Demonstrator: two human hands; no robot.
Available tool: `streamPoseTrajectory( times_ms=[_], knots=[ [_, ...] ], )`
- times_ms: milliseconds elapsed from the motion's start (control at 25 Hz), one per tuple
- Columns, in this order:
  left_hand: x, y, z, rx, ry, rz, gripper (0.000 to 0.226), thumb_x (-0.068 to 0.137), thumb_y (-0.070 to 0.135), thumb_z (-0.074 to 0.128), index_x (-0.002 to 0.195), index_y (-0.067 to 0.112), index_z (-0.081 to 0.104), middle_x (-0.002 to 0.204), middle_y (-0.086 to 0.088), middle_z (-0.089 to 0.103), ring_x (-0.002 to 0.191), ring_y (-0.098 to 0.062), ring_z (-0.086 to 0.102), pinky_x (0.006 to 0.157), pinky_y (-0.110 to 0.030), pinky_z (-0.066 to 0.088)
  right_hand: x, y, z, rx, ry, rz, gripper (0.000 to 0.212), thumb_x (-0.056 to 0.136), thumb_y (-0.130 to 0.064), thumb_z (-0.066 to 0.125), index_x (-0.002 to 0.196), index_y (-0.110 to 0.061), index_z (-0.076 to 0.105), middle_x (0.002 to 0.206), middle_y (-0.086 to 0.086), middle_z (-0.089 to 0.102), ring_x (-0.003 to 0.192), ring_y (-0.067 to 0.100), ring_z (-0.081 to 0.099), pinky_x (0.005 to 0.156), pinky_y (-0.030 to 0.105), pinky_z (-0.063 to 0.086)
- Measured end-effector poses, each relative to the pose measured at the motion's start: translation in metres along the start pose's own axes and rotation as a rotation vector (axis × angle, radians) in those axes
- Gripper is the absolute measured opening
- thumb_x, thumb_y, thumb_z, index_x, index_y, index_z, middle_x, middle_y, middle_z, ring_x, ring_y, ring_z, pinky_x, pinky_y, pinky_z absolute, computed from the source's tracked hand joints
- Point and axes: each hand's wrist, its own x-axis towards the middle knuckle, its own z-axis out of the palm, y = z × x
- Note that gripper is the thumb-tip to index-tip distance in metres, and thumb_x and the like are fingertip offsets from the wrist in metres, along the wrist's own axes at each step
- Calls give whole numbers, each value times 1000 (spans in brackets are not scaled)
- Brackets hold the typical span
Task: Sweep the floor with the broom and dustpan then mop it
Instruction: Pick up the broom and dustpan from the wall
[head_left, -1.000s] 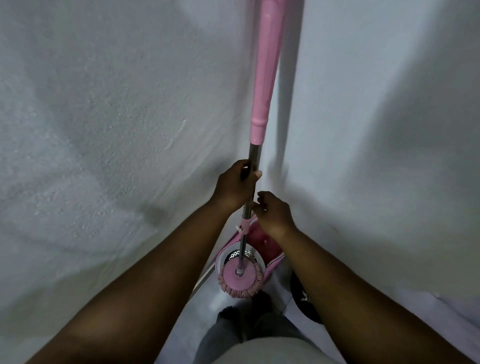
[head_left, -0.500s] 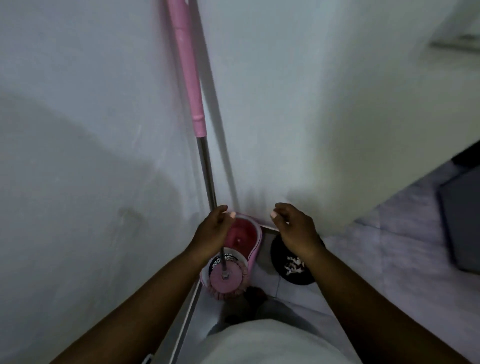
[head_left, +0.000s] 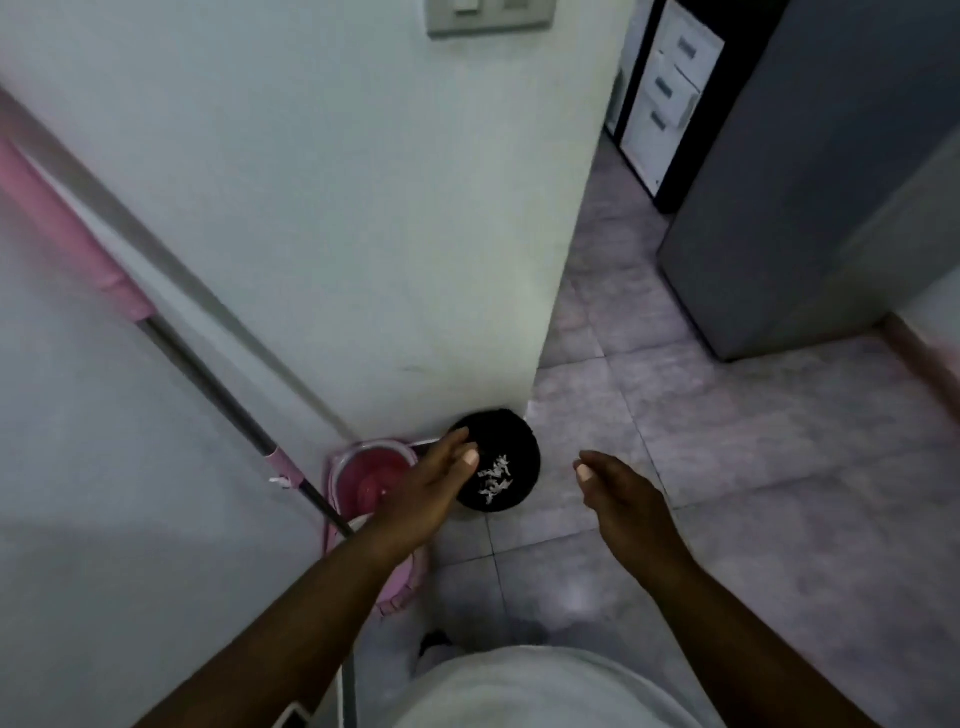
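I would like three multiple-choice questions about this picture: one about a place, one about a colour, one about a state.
1. Where does the mop stand?
A. flat on the tiles
B. leaning in the wall corner
C. in the right hand

2. What colour is the bucket?
A. pink
B. blue
C. green

3. What do the left hand and right hand hold?
A. the mop
B. the round black bin
C. nothing

Answers: 1 B, its handle slants up along the corner; 2 A, its rim and inside are pink; 3 C, both hands are open and apart from everything.
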Motion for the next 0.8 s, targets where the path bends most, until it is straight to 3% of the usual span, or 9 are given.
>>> streamPoseTrajectory(
  times_ms=[80, 160, 200, 280, 360, 560, 640, 800],
  knots=[
    [-1, 9, 28, 49, -59, -4, 62, 89, 55, 47, 146, 31, 42, 143, 13, 48, 132, -5, 43, 108, -20, 36, -17, 28, -30, 25, 55, 54, 41, 93, -51, 52, 128, -32, 59, 120, -13, 65, 108, 6, 62, 93, 29, 50],
    [3, 19, 62, 68, -97, 2, 58, 91, 52, 49, 145, 31, 45, 139, 15, 51, 128, -2, 46, 97, -6, 38, -32, 56, -62, 68, 99, 112, 43, 92, -53, 51, 129, -32, 58, 124, -11, 64, 111, 9, 62, 99, 37, 50],
    [7, 25, 85, 70, -116, 4, 52, 93, 48, 50, 143, 33, 46, 138, 14, 52, 127, -1, 47, 97, -5, 37, -39, 71, -81, 86, 121, 140, 44, 92, -54, 51, 129, -32, 58, 125, -10, 64, 111, 10, 62, 100, 39, 49],
    [17, 37, 137, 114, -189, 19, 48, 89, 52, 49, 135, 41, 47, 137, 12, 55, 127, -2, 47, 108, -18, 35, -54, 99, -122, 117, 181, 185, 46, 90, -56, 50, 129, -32, 57, 126, -10, 63, 113, 12, 61, 100, 41, 49],
    [30, 52, 191, 175, -275, 24, 56, 81, 61, 47, 134, 43, 43, 136, 11, 56, 129, -3, 48, 112, -25, 33, -66, 126, -167, 170, 261, 229, 49, 89, -56, 49, 130, -31, 57, 128, -7, 63, 113, 13, 61, 101, 43, 48],
    [57, 81, 297, 274, -493, 55, 57, 72, 82, 44, 125, 62, 40, 130, 29, 55, 121, 18, 45, 100, -12, 34, -86, 170, -263, 331, 449, 301, 46, 88, -56, 51, 126, -33, 58, 125, -6, 65, 104, 5, 64, 98, 41, 51],
    [66, 89, 336, 292, -566, 46, 54, 72, 81, 45, 123, 63, 42, 129, 30, 55, 120, 17, 46, 100, -14, 35, -90, 181, -297, 399, 546, 307, 43, 87, -57, 53, 123, -36, 59, 124, -8, 65, 103, 5, 65, 97, 43, 52],
    [90, 102, 404, 328, -691, 13, 47, 79, 68, 50, 125, 58, 46, 131, 24, 58, 120, 11, 51, 88, -7, 43, -89, 198, -355, 476, 698, 309, 70, 72, -75, 49, 127, -33, 58, 124, -9, 65, 105, 5, 64, 99, 42, 50]
  ],
)
